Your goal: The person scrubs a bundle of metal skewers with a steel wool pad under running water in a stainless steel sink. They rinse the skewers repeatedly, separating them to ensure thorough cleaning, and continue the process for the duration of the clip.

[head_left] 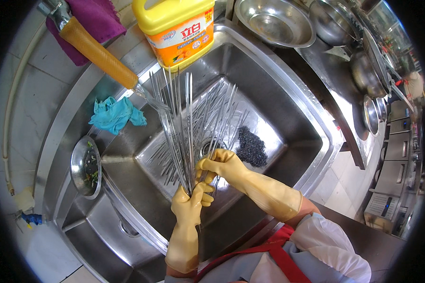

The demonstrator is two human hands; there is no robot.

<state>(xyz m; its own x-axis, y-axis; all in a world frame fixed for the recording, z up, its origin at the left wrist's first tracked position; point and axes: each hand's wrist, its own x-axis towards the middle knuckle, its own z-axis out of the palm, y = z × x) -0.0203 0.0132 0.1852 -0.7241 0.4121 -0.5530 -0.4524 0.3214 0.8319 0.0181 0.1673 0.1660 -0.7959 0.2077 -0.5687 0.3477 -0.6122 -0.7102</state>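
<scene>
My left hand (192,203), in a yellow rubber glove, is closed around the lower ends of a bundle of long thin metal skewers (188,141), which fan upward under a stream of water from the faucet spout (147,93). Just above it and to the right, my right hand (221,164), gloved alike, grips more skewers (224,123) between thumb and fingers. Many loose skewers (166,155) lie on the floor of the stainless steel sink (301,148), partly behind the held ones. A dark steel-wool-like scouring pad (251,146) rests right of them.
A yellow jug of Liby detergent (180,35) stands at the sink's back edge. A turquoise cloth (117,115) and a metal strainer bowl (86,168) with food scraps sit at the left rim. A second basin (108,233) adjoins at lower left. Metal bowls (274,23) stand at upper right.
</scene>
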